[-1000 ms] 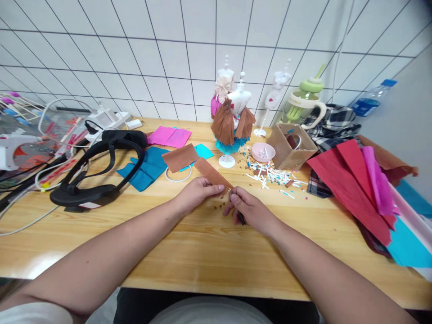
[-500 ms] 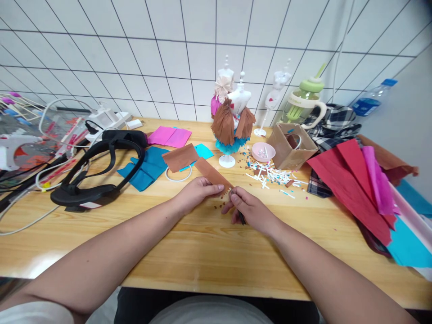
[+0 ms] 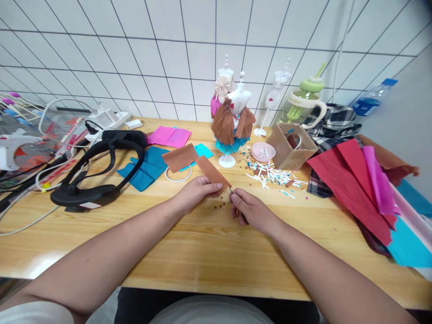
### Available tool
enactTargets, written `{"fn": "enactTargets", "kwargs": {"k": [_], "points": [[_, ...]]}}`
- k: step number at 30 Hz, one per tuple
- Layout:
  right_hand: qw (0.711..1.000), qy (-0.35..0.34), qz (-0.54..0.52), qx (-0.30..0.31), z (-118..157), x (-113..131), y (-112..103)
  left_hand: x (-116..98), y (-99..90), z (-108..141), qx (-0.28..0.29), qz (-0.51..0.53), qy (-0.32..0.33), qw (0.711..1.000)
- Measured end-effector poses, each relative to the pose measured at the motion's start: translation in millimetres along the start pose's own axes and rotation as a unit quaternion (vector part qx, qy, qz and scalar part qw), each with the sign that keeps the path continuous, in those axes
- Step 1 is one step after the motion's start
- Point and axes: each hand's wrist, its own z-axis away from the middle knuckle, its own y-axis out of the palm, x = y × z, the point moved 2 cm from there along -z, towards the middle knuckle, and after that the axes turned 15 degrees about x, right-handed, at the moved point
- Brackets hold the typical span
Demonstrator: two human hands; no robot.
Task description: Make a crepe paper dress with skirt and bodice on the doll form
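Note:
My left hand pinches a folded brown paper strip between thumb and fingers. Just to its right, my right hand is closed around small dark scissors, whose tip points at the strip's lower end. Small brown scraps lie on the table below the strip. Behind the hands stands a white dress form with brown and teal paper ruffles. A flat brown paper piece and a white ring lie to the left.
At left are a black headset, cables and a white glue gun. Teal paper and pink paper lie nearby. A pink bowl, cardboard box, white scraps and red paper are right of centre.
My right hand has drawn slightly right, its fingers more curled, and the scissors' tip has come away from the strip. The strip has shifted slightly.

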Motion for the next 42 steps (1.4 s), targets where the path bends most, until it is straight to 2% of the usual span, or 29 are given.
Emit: {"fn": "enactTargets", "kwargs": {"k": [4,7,15,22,29,42], "points": [[0.993,0.016,0.09,-0.073,2,-2,-9,-1,-0.4,0,-0.023,-0.002,0.003,1.0],[0.987,0.009,0.133,-0.09,4,0,-13,-1,0.0,0,-0.022,-0.014,-0.007,1.0],[0.983,-0.02,0.169,-0.076,4,2,-12,1,-0.1,1,-0.001,-0.035,-0.026,0.999],[0.981,-0.002,0.16,-0.106,5,2,-16,3,-2.9,0,-0.004,-0.036,-0.027,0.999],[0.978,-0.007,0.184,-0.095,6,3,-13,2,-0.5,1,0.008,-0.035,-0.036,0.999],[0.986,-0.005,0.15,-0.077,5,0,-15,-1,3.5,4,0.027,-0.05,-0.049,0.997]]}}
